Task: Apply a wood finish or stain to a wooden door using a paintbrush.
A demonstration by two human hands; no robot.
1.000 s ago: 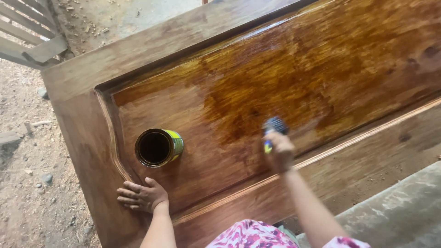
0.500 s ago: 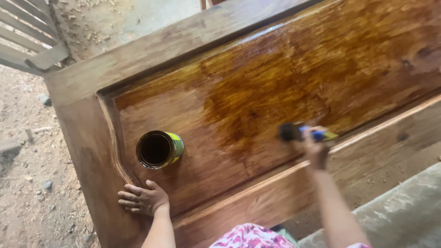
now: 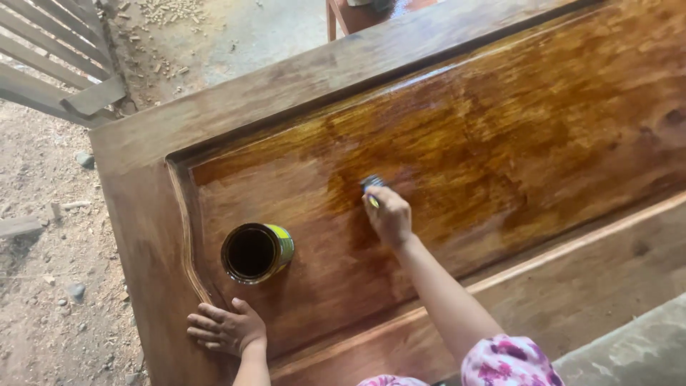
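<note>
Head view: your right hand (image 3: pixel 389 214) is closed around the brush (image 3: pixel 371 186), right of the open tin (image 3: pixel 256 251) on the door panel (image 3: pixel 543 129). Your left hand (image 3: pixel 225 329) lies spread below the tin. Stroke along the grain, evenly.

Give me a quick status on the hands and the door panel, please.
Right hand gripping brush on glossy door panel. Left hand flat on frame. Open tin between them.
</note>
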